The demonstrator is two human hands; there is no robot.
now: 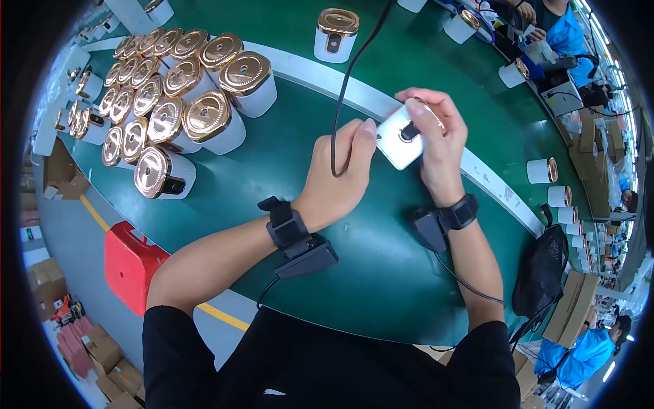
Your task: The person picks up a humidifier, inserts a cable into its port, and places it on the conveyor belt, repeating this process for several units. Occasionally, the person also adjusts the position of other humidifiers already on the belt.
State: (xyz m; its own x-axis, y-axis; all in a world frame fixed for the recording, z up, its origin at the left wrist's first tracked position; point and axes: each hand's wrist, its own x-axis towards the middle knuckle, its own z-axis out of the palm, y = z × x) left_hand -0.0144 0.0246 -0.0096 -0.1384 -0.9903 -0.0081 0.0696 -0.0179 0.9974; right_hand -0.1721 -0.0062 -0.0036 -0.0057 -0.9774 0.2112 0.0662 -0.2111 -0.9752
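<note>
So, green table (286,170) | gold-topped canisters (170,95) at 10 o'clock | right hand (436,143) grips white canister (398,140) | left hand (340,170) pinches black cable (347,82) | red stool (129,262) at 8 o'clock

A factory assembly line: a long green-topped workbench (381,286) carries rows of identical white cylindrical devices with shiny copper-coloured caps (178,102), brown cardboard cartons (102,351) pile on the floor, and blue-shirted workers (569,31) sit further along.

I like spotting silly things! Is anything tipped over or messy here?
Yes. One white round device with a shiny gold top lies on its side at the near edge of the standing group on the green table. Nothing looks spilled or broken.
</note>
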